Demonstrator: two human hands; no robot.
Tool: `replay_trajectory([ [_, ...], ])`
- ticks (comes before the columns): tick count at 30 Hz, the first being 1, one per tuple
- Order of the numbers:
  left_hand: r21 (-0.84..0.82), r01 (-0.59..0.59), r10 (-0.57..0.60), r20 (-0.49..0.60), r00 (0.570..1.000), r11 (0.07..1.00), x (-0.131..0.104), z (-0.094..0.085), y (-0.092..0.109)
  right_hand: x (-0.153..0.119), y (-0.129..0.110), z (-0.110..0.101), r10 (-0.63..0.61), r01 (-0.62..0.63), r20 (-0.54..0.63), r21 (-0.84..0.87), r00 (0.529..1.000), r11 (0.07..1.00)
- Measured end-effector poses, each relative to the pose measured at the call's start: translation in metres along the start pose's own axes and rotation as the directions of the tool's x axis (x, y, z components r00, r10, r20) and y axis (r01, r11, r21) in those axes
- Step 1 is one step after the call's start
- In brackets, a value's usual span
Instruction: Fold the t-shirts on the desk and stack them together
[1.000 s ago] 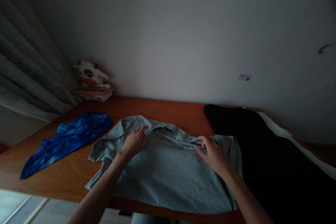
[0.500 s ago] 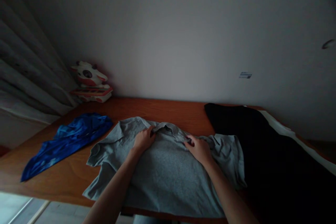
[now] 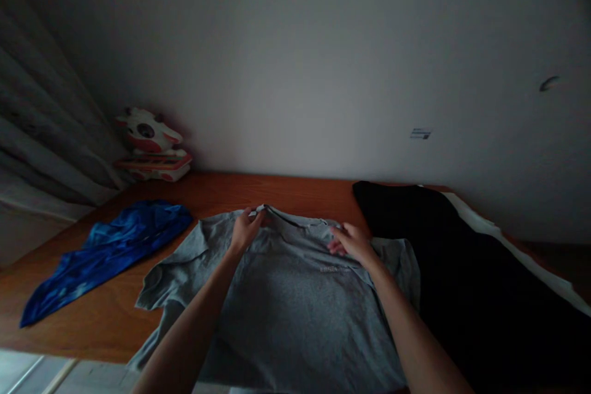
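A grey T-shirt lies spread on the wooden table, its neckline toward the wall and its lower part at the front edge. Small lettering shows on its chest. My left hand pinches the shirt at the left end of the collar. Over the right side of the neckline is my right hand, its fingers apart and slightly blurred; it seems to hold nothing. Both sleeves lie out to the sides, the right one partly behind my forearm.
On the left of the table lies a blue patterned garment. Black cloth covers the right side, with white cloth along its far edge. A cow-shaped toy keyboard stands at the back left by the curtain.
The collar has been pulled flatter and wider, and chest lettering now shows. My left hand has moved up and left with the collar. My right hand has loosened from the fabric.
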State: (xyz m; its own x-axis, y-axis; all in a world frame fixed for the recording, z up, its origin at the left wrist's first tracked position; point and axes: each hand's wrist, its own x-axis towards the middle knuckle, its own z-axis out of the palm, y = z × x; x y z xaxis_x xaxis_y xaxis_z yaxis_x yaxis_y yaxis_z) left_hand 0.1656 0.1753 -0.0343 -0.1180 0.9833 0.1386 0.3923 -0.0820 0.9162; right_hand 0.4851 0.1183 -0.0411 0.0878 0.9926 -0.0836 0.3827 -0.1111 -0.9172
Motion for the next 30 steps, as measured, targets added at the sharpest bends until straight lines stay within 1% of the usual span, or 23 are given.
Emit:
replay_trajectory([
  [1,-0.010,-0.033,0.032,-0.031,0.999,0.999,0.005,0.004,-0.001,0.007,0.000,0.001,-0.030,0.030,-0.059,-0.001,0.998,1.000],
  [2,0.016,-0.069,0.070,-0.056,0.996,0.997,0.009,0.008,-0.002,0.012,0.000,0.002,-0.084,0.081,-0.121,-0.030,0.989,0.996],
  [3,0.079,-0.109,0.113,-0.060,0.992,0.991,0.011,0.011,-0.004,0.015,0.002,0.004,-0.154,0.139,-0.171,-0.099,0.973,0.985],
  [4,0.169,-0.156,0.165,-0.037,0.986,0.973,0.010,0.013,-0.007,0.016,0.004,0.006,-0.229,0.188,-0.203,-0.204,0.952,0.961],
  [5,0.280,-0.211,0.214,0.018,0.977,0.936,0.008,0.015,-0.010,0.016,0.008,0.009,-0.294,0.214,-0.212,-0.334,0.932,0.918],
  [6,0.396,-0.266,0.248,0.098,0.964,0.879,0.005,0.016,-0.013,0.015,0.012,0.011,-0.333,0.209,-0.200,-0.466,0.922,0.860],
  [7,0.498,-0.313,0.255,0.183,0.949,0.809,0.002,0.017,-0.016,0.013,0.016,0.014,-0.336,0.178,-0.177,-0.580,0.925,0.795],
  [9,0.649,-0.364,0.217,0.298,0.930,0.668,-0.005,0.017,-0.021,0.009,0.023,0.017,-0.263,0.087,-0.137,-0.719,0.955,0.690],
  [11,0.740,-0.364,0.157,0.337,0.928,0.565,-0.006,0.016,-0.023,0.009,0.026,0.017,-0.183,0.036,-0.098,-0.787,0.978,0.616],
  [13,0.782,-0.358,0.111,0.352,0.929,0.511,-0.004,0.014,-0.023,0.013,0.025,0.015,-0.136,0.030,-0.059,-0.818,0.989,0.574],
  [15,0.791,-0.366,0.092,0.371,0.924,0.489,0.002,0.012,-0.023,0.018,0.022,0.013,-0.125,0.036,-0.041,-0.829,0.991,0.558],
  [17,0.792,-0.370,0.083,0.380,0.921,0.485,0.006,0.011,-0.023,0.023,0.021,0.012,-0.148,0.047,-0.044,-0.828,0.988,0.558],
  [20,0.796,-0.361,0.089,0.365,0.927,0.486,0.009,0.010,-0.024,0.028,0.024,0.013,-0.246,0.069,-0.088,-0.823,0.965,0.564],
  [22,0.799,-0.357,0.093,0.359,0.929,0.484,0.008,0.011,-0.024,0.028,0.027,0.012,-0.346,0.111,-0.108,-0.824,0.932,0.556],
  [24,0.801,-0.350,0.083,0.356,0.931,0.486,0.007,0.011,-0.023,0.026,0.027,0.010,-0.435,0.194,-0.070,-0.824,0.898,0.532],
  [26,0.805,-0.329,0.073,0.338,0.938,0.493,0.005,0.011,-0.021,0.024,0.022,0.009,-0.474,0.286,0.015,-0.814,0.881,0.505],
  [28,0.803,-0.323,0.092,0.322,0.942,0.501,0.005,0.010,-0.019,0.023,0.012,0.011,-0.446,0.307,0.065,-0.813,0.893,0.495],
  [30,0.786,-0.360,0.138,0.338,0.931,0.502,0.004,0.009,-0.018,0.024,0.002,0.018,-0.365,0.229,0.034,-0.832,0.930,0.505],
])
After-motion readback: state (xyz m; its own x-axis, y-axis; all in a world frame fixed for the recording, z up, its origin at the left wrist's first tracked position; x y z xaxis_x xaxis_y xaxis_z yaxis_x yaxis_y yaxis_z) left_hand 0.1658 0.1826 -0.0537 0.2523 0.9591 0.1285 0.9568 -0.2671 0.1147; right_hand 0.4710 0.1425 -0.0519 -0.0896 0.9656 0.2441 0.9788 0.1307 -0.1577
